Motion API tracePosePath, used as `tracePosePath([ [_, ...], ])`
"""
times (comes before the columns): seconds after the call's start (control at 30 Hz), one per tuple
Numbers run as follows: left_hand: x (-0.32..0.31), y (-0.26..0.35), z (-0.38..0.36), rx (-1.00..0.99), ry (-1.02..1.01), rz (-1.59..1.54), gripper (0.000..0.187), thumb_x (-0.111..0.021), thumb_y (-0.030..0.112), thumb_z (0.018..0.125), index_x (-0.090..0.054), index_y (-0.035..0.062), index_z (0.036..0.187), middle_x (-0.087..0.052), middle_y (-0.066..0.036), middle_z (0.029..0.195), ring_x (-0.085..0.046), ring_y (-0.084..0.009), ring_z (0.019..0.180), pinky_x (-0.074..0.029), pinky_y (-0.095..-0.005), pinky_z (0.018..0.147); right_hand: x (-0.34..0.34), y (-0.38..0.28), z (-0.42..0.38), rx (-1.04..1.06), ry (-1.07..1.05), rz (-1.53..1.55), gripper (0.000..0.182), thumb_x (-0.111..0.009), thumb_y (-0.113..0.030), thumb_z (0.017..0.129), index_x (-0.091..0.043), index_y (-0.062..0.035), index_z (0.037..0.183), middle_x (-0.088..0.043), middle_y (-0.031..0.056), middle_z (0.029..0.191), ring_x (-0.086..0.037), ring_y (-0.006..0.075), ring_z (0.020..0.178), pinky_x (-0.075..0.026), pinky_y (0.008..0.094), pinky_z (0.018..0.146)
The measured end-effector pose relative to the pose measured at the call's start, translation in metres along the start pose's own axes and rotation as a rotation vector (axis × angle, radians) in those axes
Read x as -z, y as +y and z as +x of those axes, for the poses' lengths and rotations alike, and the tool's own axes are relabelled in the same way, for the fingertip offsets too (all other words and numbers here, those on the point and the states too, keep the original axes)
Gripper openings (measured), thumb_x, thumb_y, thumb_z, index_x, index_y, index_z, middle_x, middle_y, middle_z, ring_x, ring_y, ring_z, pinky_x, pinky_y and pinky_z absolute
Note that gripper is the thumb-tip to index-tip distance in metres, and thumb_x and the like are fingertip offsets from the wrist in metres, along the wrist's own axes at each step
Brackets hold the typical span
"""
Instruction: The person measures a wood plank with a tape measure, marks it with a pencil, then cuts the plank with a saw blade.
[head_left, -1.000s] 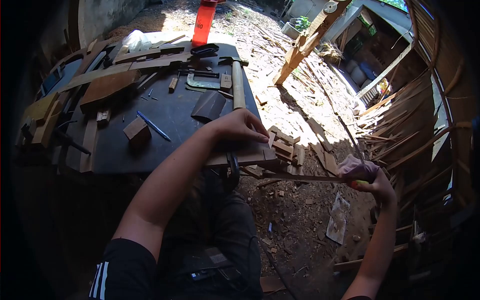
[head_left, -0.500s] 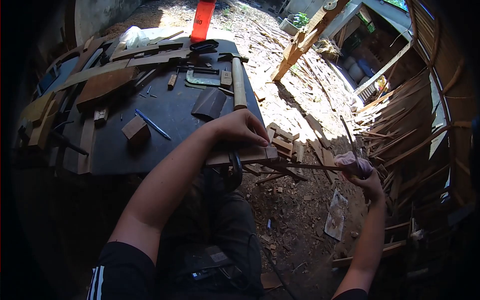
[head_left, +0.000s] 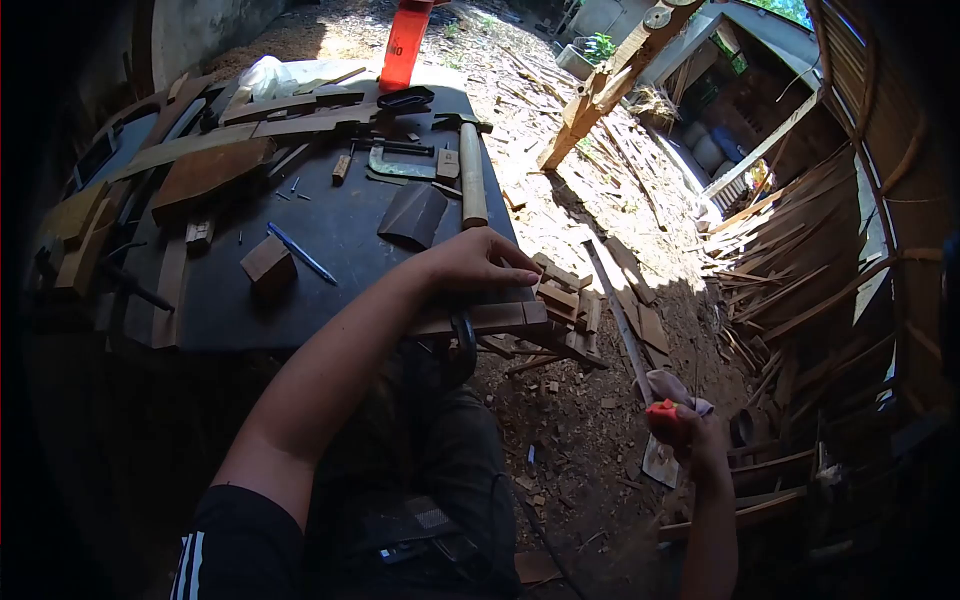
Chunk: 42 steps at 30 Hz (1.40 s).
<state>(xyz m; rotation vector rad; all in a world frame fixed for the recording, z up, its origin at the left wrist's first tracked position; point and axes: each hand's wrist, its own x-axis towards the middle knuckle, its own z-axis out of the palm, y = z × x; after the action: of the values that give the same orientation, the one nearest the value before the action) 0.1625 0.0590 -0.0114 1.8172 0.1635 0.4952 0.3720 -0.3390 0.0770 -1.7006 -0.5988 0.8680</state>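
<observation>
My left hand (head_left: 488, 262) is just above a wooden strip (head_left: 495, 318) at the table's near edge, thumb and fingers stretched out with a gap between them. Whether its fingertips touch anything is hard to see. A black clamp (head_left: 462, 345) grips the strip against the table. Off to the lower right, my right hand (head_left: 702, 440) is closed around the red handle of a saw (head_left: 622, 325), whose long narrow blade points up and away, apart from the strip. A pale pinkish cloth (head_left: 668, 384) is bunched at the handle.
On the dark table (head_left: 345, 215) lie a hammer (head_left: 473, 170), a C-clamp (head_left: 400, 160), a blue pen (head_left: 302, 252), a wood block (head_left: 268, 265) and sandpaper (head_left: 413, 212). A red bottle (head_left: 404, 45) stands behind. Wood scraps (head_left: 562, 300) cover the ground beside the table.
The saw has come away from the strip's end and swung so its blade points forward. My right hand has moved down and closer. My left hand has lifted slightly from the strip.
</observation>
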Motion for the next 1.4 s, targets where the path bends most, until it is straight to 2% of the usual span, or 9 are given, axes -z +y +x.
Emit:
tracePosePath([
  [0.07,-0.007,-0.001,0.0,-0.022,0.017,0.025,0.04,-0.078,0.038,0.092,-0.079,0.0058,0.115,-0.079,-0.012,0.105,-0.073,-0.0184,0.098,-0.054,-0.0323,0.092,-0.026,0.007,-0.028,-0.019,-0.151,0.035,0.053,-0.063,-0.018,0.096,-0.055,0.0106,0.14,-0.063,0.0205,0.138,-0.068,0.023,0.116,-0.052,0.0334,0.102],
  [0.27,-0.006,0.01,-0.005,-0.012,-0.1,0.146,0.026,-0.079,0.026,0.092,-0.081,0.006,0.108,-0.08,-0.011,0.096,-0.074,-0.0166,0.094,-0.055,-0.0313,0.089,-0.056,0.032,-0.084,-0.114,-0.036,-0.064,0.04,-0.068,-0.028,0.101,-0.066,0.0062,0.123,-0.072,0.0083,0.111,-0.067,0.0127,0.098,-0.054,0.0285,0.088],
  [0.43,-0.006,0.019,-0.009,0.018,-0.112,0.17,0.024,-0.08,0.023,0.09,-0.081,0.0035,0.105,-0.08,-0.012,0.094,-0.074,-0.0164,0.089,-0.055,-0.0312,0.083,-0.089,0.01,-0.11,-0.087,-0.039,-0.076,0.063,-0.072,-0.029,0.095,-0.056,0.0118,0.139,-0.069,0.0136,0.123,-0.068,0.0163,0.101,-0.054,0.029,0.087],
  [0.63,-0.007,0.013,-0.009,0.033,-0.103,0.15,0.024,-0.082,0.027,0.088,-0.082,0.009,0.103,-0.079,-0.012,0.092,-0.074,-0.0198,0.085,-0.055,-0.0335,0.08,-0.098,0.015,-0.114,-0.199,-0.065,-0.166,0.062,-0.075,-0.025,0.092,-0.057,0.0092,0.14,-0.068,0.0044,0.104,-0.058,0.0058,0.078,-0.043,0.022,0.068],
  [0.73,-0.003,0.015,-0.012,0.022,-0.094,0.174,0.025,-0.082,0.027,0.088,-0.082,0.0077,0.103,-0.079,-0.011,0.091,-0.074,-0.0195,0.083,-0.056,-0.033,0.079,-0.095,0.018,-0.112,-0.245,-0.056,-0.104,0.038,-0.08,-0.02,0.092,-0.071,0.0053,0.118,-0.074,0.0058,0.102,-0.068,0.0089,0.088,-0.053,0.0245,0.076],
  [0.87,0.023,0.022,-0.016,0.1,-0.194,0.176,0.025,-0.083,0.024,0.087,-0.082,0.004,0.101,-0.079,-0.009,0.089,-0.072,-0.0153,0.081,-0.055,-0.0305,0.076,-0.119,0.015,-0.117,-0.149,-0.056,0.056,0.04,-0.08,-0.021,0.092,-0.069,0.0052,0.12,-0.073,0.0059,0.106,-0.068,0.0096,0.092,-0.053,0.0259,0.082],
  [1.17,0.049,0.028,-0.027,0.35,-0.349,0.126,0.021,-0.088,0.021,0.082,-0.082,0.0042,0.093,-0.077,-0.003,0.083,-0.069,-0.0093,0.074,-0.052,-0.0262,0.069,-0.132,0.026,-0.133,-0.146,-0.114,-0.261,0.039,-0.076,-0.022,0.095,-0.069,0.0045,0.121,-0.074,0.0056,0.106,-0.068,0.0106,0.094,-0.053,0.027,0.084],
  [1.37,0.048,0.024,-0.024,0.267,-0.302,0.103,0.024,-0.085,0.025,0.085,-0.08,0.0034,0.095,-0.076,-0.002,0.085,-0.069,-0.0092,0.076,-0.052,-0.0255,0.067,-0.127,0.036,-0.122,-0.092,-0.132,-0.224,0.044,-0.078,-0.021,0.093,-0.067,0.0056,0.126,-0.073,0.0054,0.105,-0.067,0.0095,0.089,-0.052,0.0263,0.08],
  [1.4,0.046,0.017,-0.02,0.198,-0.231,0.051,0.027,-0.084,0.028,0.087,-0.08,0.0034,0.097,-0.076,-0.002,0.087,-0.069,-0.0092,0.077,-0.052,-0.0256,0.068,-0.121,0.041,-0.116,-0.106,-0.113,-0.036,0.032,-0.08,-0.015,0.091,-0.071,0.0044,0.115,-0.074,0.0085,0.106,-0.07,0.0126,0.093,-0.056,0.0274,0.081],
])
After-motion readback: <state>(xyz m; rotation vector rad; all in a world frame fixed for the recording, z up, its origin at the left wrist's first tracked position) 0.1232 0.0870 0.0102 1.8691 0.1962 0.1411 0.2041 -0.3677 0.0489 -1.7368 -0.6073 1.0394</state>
